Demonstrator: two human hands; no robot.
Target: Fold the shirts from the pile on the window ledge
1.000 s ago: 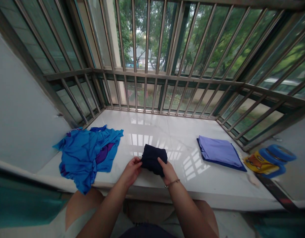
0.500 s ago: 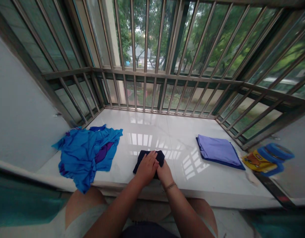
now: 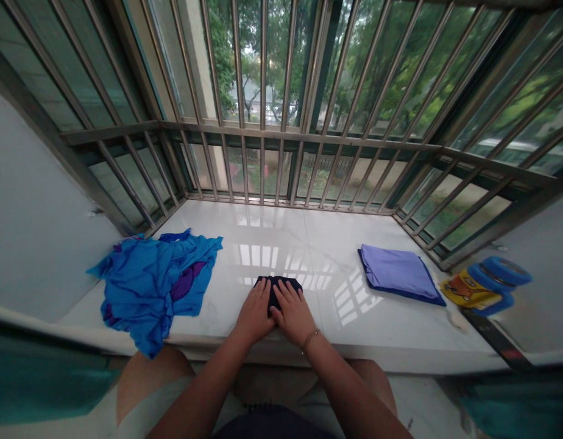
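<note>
A dark navy cloth [image 3: 278, 289] lies folded small on the white marble sill [image 3: 254, 235], mostly covered by my hands. My left hand [image 3: 254, 313] rests flat on its near left part, and my right hand [image 3: 293, 314] lies flat beside it, with a thin bracelet on that wrist. Neither hand grips the cloth; the fingers of both are spread on top of it. To the left lies a crumpled blue garment with purple patches [image 3: 150, 280], apart from my left hand. A neatly folded lavender cloth [image 3: 395, 274] with a dark blue underside lies to the right.
Steel window bars [image 3: 263, 164] and glass run along the far side of the sill, with trees outside. A grey wall [image 3: 44, 207] stands at the left. A yellow and blue printed item [image 3: 485, 286] lies at the far right end. My knees show below the near edge.
The navy cloth, held up between my hands a second ago, now lies flatter on the sill. Both hands have moved onto it and press side by side, covering most of it.
</note>
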